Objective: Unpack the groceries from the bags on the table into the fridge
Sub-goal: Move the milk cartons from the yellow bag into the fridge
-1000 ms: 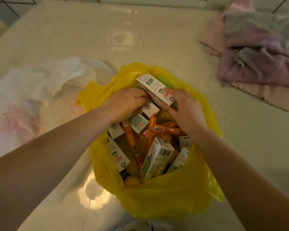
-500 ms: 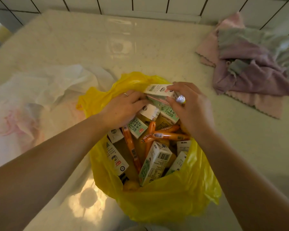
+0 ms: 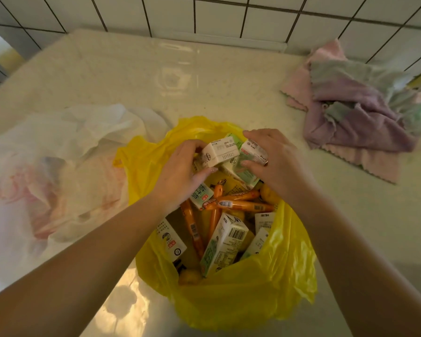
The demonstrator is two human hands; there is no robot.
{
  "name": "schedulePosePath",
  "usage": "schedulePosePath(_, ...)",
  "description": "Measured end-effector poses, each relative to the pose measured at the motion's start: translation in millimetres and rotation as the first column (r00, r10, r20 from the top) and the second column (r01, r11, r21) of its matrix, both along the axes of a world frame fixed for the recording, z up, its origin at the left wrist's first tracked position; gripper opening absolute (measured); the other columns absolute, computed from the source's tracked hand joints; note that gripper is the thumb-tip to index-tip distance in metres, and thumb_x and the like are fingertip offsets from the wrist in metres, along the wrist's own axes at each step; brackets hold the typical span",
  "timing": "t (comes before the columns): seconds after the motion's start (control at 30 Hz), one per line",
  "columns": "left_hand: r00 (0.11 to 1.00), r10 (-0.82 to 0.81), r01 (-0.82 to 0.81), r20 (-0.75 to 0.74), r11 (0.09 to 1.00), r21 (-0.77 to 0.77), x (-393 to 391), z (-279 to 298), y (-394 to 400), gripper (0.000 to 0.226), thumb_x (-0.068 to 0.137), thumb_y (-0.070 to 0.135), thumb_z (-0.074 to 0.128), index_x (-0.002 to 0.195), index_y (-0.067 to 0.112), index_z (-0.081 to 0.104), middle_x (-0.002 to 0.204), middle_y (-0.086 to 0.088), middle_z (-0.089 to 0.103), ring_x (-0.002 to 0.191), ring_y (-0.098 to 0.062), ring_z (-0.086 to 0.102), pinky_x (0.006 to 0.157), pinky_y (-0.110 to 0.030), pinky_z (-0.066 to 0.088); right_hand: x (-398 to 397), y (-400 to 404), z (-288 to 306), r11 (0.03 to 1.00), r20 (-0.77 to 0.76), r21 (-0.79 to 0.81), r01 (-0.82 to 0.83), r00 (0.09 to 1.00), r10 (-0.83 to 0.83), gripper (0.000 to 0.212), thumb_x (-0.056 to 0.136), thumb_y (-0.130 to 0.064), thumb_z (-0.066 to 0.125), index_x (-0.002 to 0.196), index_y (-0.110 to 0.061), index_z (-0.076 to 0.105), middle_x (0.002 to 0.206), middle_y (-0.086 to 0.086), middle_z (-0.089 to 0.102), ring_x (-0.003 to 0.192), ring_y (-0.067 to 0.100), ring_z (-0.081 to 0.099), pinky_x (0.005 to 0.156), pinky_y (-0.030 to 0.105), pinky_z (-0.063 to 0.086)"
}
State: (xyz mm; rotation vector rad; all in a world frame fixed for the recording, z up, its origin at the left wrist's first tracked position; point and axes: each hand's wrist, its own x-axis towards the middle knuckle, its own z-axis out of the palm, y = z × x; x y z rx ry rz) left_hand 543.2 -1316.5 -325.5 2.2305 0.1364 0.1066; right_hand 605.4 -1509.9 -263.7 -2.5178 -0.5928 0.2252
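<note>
1. Two bare forearms reach in from the 7 and 5 o'clock corners and meet over the far rim of the yellow bag (image 3: 229,307), which sits open on the table (image 3: 350,227).
2. Left hand (image 3: 180,176): fingers and thumb curl round a white carton (image 3: 220,154), gripping it at its left end, just above the bag's mouth.
3. Right hand (image 3: 275,164): fingers curl over two more small cartons (image 3: 250,156), pinching them at the bag's 12 o'clock edge.
4. More cartons and orange sausage sticks (image 3: 241,205) lie jumbled inside the bag.
5. At 9 o'clock a crumpled white bag (image 3: 66,166) lies beside the yellow one; folded cloths (image 3: 355,117) sit well apart at 2 o'clock.
6. Since half a second ago both hands have lifted their cartons slightly higher, the left having taken a carton it was only reaching for, and the tiled wall (image 3: 229,15) has come further into view.
</note>
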Motion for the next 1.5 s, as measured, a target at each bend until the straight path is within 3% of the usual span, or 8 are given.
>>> schedulePosePath(0.13, 0.994, -0.089, 0.094, -0.067, 0.991, 0.09, 11, 3, 7, 0.061, 0.074, 0.03, 0.076, 0.125, 0.023, 0.045, 0.12, 0.009, 0.05, 0.111, -0.011, 0.05, 0.09, -0.031, 0.048, 0, -6, 3, 0.996, -0.103, -0.033, -0.083, 0.992, 0.08, 0.073, 0.081, -0.015, 0.068, 0.144, -0.028, 0.033, 0.147, -0.002, 0.036, 0.13, 0.015, 0.038, 0.1, 0.024, 0.032)
schedulePosePath(0.27, 0.932, -0.32, 0.355, -0.169, 0.9, 0.253, 28, 10, 21, 0.09, 0.076, 0.031, 0.075, 0.147, 0.028, 0.02, 0.141, 0.002, 0.044, 0.127, -0.021, 0.039, 0.1, -0.035, 0.038, 5, -11, 6, 0.984, -0.135, -0.081, -0.159, 0.98, 0.148, 0.077, 0.082, -0.008, 0.065, 0.146, -0.028, 0.028, 0.148, 0.0, 0.035, 0.131, 0.017, 0.038, 0.098, 0.026, 0.037)
schedulePosePath(0.5, 0.89, -0.408, 0.45, -0.206, 0.86, 0.242, 44, 8, 20, 0.083, 0.067, 0.036, 0.081, 0.137, 0.02, 0.039, 0.132, 0.002, 0.05, 0.125, -0.018, 0.038, 0.098, -0.022, 0.027, 14, -17, -2, 0.989, -0.075, -0.015, -0.146, 0.987, 0.145, 0.078, 0.069, -0.016, 0.079, 0.138, -0.027, 0.044, 0.136, -0.003, 0.049, 0.122, 0.016, 0.047, 0.092, 0.024, 0.037)
schedulePosePath(0.7, 0.969, -0.22, 0.223, -0.112, 0.975, 0.02, 23, 13, 8, 0.08, 0.062, 0.031, 0.085, 0.129, 0.022, 0.042, 0.125, 0.007, 0.053, 0.117, -0.006, 0.049, 0.095, -0.029, 0.045, 6, -8, -3, 0.998, 0.008, 0.038, -0.052, 0.999, 0.052, 0.068, 0.061, -0.034, 0.083, 0.121, -0.027, 0.054, 0.108, -0.01, 0.049, 0.096, 0.01, 0.048, 0.069, 0.018, 0.033)
schedulePosePath(0.9, 0.993, 0.099, -0.081, 0.071, 0.971, -0.225, -14, 59, -7, 0.071, 0.061, 0.014, 0.085, 0.114, 0.033, 0.042, 0.107, 0.023, 0.052, 0.102, 0.016, 0.048, 0.082, -0.006, 0.043, -12, 6, 30, 0.976, 0.076, 0.215, -0.039, 0.997, 0.023, 0.064, 0.059, -0.035, 0.084, 0.115, -0.023, 0.055, 0.1, -0.008, 0.048, 0.082, -0.001, 0.045, 0.066, 0.006, 0.036)
schedulePosePath(1.1, 0.929, 0.319, -0.264, 0.188, 0.926, -0.27, -75, 113, -18, 0.072, 0.059, 0.013, 0.086, 0.113, 0.031, 0.042, 0.105, 0.024, 0.051, 0.099, 0.018, 0.049, 0.076, -0.004, 0.044, -52, 16, 76, 0.887, -0.05, 0.462, -0.012, 0.998, 0.04, 0.063, 0.06, -0.029, 0.085, 0.107, -0.04, 0.046, 0.105, -0.014, 0.057, 0.096, 0.001, 0.057, 0.075, 0.023, 0.053)
schedulePosePath(1.27, 0.85, 0.473, -0.407, 0.233, 0.87, -0.279, -152, 140, -33, 0.069, 0.059, 0.017, 0.085, 0.104, 0.044, 0.041, 0.105, 0.023, 0.053, 0.099, 0.019, 0.049, 0.074, -0.005, 0.045, -104, 20, 92, 0.772, -0.182, 0.634, -0.049, 0.96, 0.211, 0.06, 0.065, -0.016, 0.083, 0.11, -0.036, 0.049, 0.099, -0.02, 0.061, 0.091, -0.009, 0.059, 0.07, 0.012, 0.05)
schedulePosePath(1.5, 0.698, 0.688, -0.641, 0.2, 0.725, -0.253, -266, 130, -36, 0.067, 0.064, 0.02, 0.083, 0.114, 0.037, 0.042, 0.105, 0.028, 0.051, 0.099, 0.021, 0.048, 0.071, -0.003, 0.044, -188, 51, 88, 0.695, -0.221, 0.671, -0.259, 0.825, 0.521, 0.058, 0.061, -0.008, 0.085, 0.095, -0.04, 0.05, 0.098, -0.018, 0.061, 0.089, -0.007, 0.06, 0.068, 0.014, 0.051)
